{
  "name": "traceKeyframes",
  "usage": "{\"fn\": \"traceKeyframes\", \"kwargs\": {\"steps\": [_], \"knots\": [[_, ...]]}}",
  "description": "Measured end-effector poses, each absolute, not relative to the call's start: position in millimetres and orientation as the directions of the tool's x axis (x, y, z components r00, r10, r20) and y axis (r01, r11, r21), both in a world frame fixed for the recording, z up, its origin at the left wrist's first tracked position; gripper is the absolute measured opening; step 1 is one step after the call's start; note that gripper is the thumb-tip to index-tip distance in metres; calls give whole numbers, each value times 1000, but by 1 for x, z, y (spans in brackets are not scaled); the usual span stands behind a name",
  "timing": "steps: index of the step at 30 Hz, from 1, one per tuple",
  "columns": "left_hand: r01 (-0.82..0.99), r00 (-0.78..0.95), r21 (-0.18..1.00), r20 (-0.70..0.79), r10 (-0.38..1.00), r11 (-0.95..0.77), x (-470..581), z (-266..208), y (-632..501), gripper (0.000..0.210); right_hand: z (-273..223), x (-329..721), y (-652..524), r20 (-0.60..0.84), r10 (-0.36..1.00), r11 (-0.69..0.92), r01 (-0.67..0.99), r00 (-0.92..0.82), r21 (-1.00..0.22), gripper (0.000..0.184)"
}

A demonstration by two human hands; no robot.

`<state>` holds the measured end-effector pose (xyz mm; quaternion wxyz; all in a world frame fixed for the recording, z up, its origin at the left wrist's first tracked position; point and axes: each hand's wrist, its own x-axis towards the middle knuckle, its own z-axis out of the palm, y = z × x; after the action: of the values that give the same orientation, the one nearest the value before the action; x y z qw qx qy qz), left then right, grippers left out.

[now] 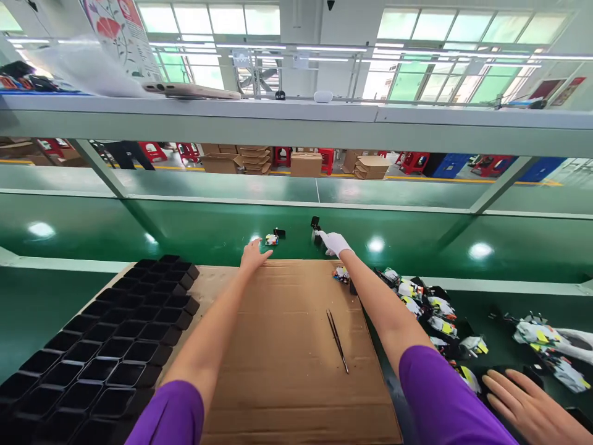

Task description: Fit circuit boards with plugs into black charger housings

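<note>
My left hand [254, 254] is bare and reaches past the cardboard's far edge, its thumb and fingers apart. Just beyond its fingertips lies a small electronic assembly [271, 239] with a white and yellow top and a black piece [280, 233] beside it. My right hand [335, 243] wears a white glove. Its fingers close on a small black plastic part [315, 224] on the green bench surface; the grip is partly hidden. Below my right wrist sits another small assembly [341, 274]. Dark tweezers [337, 341] lie on the cardboard sheet [287, 371] between my arms.
Rows of black plastic cases [115, 346] stand at the left. Several wired assemblies [440, 315] are piled at the right. Another person's bare hand [528, 398] and gloved hand [577, 343] are at the right edge. A shelf beam [296, 127] crosses ahead.
</note>
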<state>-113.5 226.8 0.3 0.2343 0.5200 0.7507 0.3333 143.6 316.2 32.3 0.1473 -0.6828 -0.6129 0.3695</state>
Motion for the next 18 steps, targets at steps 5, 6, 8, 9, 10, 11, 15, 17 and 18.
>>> {"fn": "traceKeyframes", "kwargs": {"steps": [5,6,8,9,10,11,15,17,18], "knots": [[577,-349,773,-57,935,263,-110,5,259,46,32,158,276,-168,975,-11,722,-146,-692,32],[552,-363,789,-64,930,270,-111,8,258,41,33,160,264,-120,976,45,710,-180,-703,28],[490,-400,826,-70,914,278,-112,15,253,37,31,161,243,-37,972,133,677,-232,-724,24],[455,-419,847,-69,905,275,-113,19,250,37,29,162,235,-10,968,161,656,-249,-737,27],[417,-433,868,-70,899,268,-113,23,246,36,26,161,229,6,963,181,632,-269,-753,32],[378,-441,890,-70,895,255,-112,27,243,35,22,159,224,9,956,194,605,-294,-772,38],[202,-378,965,-82,922,169,-95,34,222,30,10,142,206,-6,918,214,507,-397,-835,54],[105,-307,986,-93,947,131,-79,33,204,26,9,133,194,-3,911,206,460,-413,-864,63],[56,-272,991,-99,957,118,-70,31,193,25,10,129,187,5,914,197,435,-405,-879,69]]}}
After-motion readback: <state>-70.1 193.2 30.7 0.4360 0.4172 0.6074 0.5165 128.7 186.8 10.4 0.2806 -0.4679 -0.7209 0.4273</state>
